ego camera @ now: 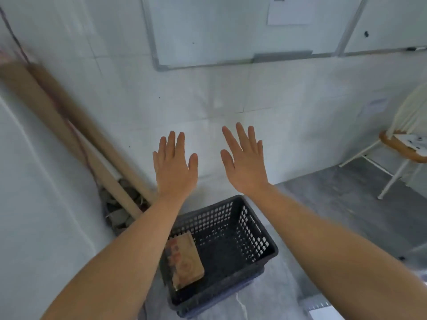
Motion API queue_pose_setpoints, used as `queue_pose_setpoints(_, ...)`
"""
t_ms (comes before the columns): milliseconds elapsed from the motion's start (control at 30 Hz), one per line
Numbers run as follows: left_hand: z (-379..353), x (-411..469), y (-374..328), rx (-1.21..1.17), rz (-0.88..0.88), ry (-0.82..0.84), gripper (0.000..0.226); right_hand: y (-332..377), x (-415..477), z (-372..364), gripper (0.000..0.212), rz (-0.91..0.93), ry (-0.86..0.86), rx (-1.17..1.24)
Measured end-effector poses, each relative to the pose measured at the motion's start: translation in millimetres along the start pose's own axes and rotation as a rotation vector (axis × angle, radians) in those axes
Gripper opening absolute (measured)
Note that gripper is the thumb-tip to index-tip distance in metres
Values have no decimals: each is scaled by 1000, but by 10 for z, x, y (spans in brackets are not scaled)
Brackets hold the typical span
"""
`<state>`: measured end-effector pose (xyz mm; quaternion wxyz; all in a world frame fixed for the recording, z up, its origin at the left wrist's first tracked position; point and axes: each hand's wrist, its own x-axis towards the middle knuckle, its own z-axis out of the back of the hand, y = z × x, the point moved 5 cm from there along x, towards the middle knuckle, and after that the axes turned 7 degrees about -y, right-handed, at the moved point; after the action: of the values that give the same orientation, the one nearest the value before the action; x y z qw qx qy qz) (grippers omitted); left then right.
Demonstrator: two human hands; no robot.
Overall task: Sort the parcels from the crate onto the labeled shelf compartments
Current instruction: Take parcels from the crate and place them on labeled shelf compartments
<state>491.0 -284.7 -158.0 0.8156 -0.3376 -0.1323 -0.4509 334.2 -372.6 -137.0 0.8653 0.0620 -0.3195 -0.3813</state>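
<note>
Grey floor: dark perforated crate [258, 229] holds flat brown red-printed parcel [186, 259]; left hand [175, 167], right hand [246, 162] above, fingers straight, empty.

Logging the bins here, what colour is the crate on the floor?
Dark grey, nearly black crate, with perforated walls; head view.

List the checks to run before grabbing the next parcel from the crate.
1. Left hand free: ok, flat and holding nothing.
2. Right hand free: ok, open and empty.
3. Parcel in crate: ok, one brown box lies by its left wall.
4. Parcel top clear: ok, nothing shows on it.
5. Parcel label readable: cannot tell, print blurred.
6. Shelf in sight: not ok, out of frame.
</note>
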Motion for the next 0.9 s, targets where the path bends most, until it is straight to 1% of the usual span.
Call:
queue_pose_setpoints(133,-238,-326,747,13,205,150,65,181,-143,-618,53,-53,143,178)
queue_pose_setpoints(200,-336,-539,1023,-8,284,206,63,233,-242,-926,52,-68,228,218)
queue_pose_setpoints(333,-539,-939,1433,-51,460,295,59,289,-458,-1503,52,-125,377,264)
queue_pose_setpoints(533,-1037,-1413,1881,-99,644,429,58,207,-825,-2240,52,-275,562,328)
queue_pose_setpoints(767,-1750,-1952,2036,-216,997,481,56,-249,-1419,-3147,53,-642,853,356)
queue_pose_setpoints(867,-2142,-2186,2174,-233,1186,472,54,-437,-1651,-3494,51,-661,983,314)
queue_pose_setpoints(900,-2271,-2257,2216,-223,1220,473,53,-498,-1718,-3600,50,-656,1018,307)
